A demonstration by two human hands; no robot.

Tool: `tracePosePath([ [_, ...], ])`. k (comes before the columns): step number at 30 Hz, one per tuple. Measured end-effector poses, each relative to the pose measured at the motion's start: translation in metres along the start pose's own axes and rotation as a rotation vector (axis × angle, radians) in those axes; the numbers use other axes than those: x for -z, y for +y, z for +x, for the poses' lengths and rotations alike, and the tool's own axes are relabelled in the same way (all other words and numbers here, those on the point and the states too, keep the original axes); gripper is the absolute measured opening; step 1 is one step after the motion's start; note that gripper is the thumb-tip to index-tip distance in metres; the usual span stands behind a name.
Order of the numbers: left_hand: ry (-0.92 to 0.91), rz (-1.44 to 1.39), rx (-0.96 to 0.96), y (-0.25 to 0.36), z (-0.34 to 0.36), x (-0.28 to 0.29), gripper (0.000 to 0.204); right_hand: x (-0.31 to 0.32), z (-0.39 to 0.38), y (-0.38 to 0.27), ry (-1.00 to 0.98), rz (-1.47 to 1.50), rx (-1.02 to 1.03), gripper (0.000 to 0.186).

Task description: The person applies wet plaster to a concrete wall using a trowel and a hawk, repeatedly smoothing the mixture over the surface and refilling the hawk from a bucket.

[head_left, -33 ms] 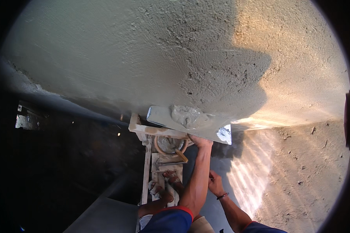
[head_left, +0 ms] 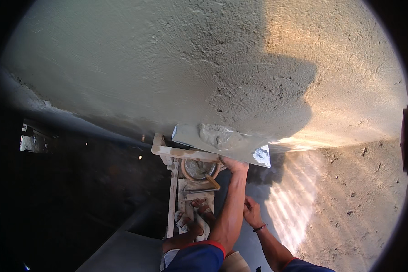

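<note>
Mortar (head_left: 220, 136) sits heaped on a long board (head_left: 249, 152) before the wall (head_left: 118, 68); whether the far edge touches the wall cannot be told. The person's left hand (head_left: 234, 164) carries the board from its near side, fingers clamped on it but mostly hidden underneath. The right hand (head_left: 252, 213) hangs nearer and to the right, its fingers curled inward; whether they hold anything cannot be told.

Left of centre, the wall looks largely smoothed; the middle and right are coarse and pitted, seemingly unfinished. The heap on the board looks unspread, and more grey mix lies in the basin (head_left: 183, 170) beyond the person's feet (head_left: 202, 206).
</note>
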State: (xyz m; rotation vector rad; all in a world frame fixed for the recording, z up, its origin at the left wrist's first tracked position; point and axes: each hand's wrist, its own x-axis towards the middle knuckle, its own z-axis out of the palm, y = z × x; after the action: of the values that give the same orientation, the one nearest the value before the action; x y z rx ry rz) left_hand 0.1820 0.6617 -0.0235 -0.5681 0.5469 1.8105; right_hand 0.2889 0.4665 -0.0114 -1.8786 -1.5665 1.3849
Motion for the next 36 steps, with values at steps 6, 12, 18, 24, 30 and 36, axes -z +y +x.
tracePosePath([
  [6,0.282,0.165,-0.151,0.015,-0.044,-0.075,0.045,0.033,0.008,-0.131,0.341,0.325,0.320,0.027],
  [12,0.167,0.199,-0.036,0.051,-0.117,-0.170,0.043,0.088,0.001,-0.237,0.627,-0.258,0.833,0.033],
  [18,-0.003,0.226,-0.042,0.079,-0.170,-0.231,0.048,0.136,-0.005,-0.310,0.481,-0.508,1.103,0.035],
  [24,-0.258,0.368,-0.174,0.098,-0.221,-0.294,0.037,0.172,-0.027,-0.385,0.557,-0.805,1.123,0.042],
  [30,-0.332,0.583,-0.246,0.113,-0.265,-0.355,0.043,0.213,-0.047,-0.454,0.672,-0.865,1.292,0.044],
  [36,-0.472,0.544,-0.327,0.121,-0.310,-0.422,0.037,0.259,-0.081,-0.522,0.723,-0.892,1.421,0.042],
])
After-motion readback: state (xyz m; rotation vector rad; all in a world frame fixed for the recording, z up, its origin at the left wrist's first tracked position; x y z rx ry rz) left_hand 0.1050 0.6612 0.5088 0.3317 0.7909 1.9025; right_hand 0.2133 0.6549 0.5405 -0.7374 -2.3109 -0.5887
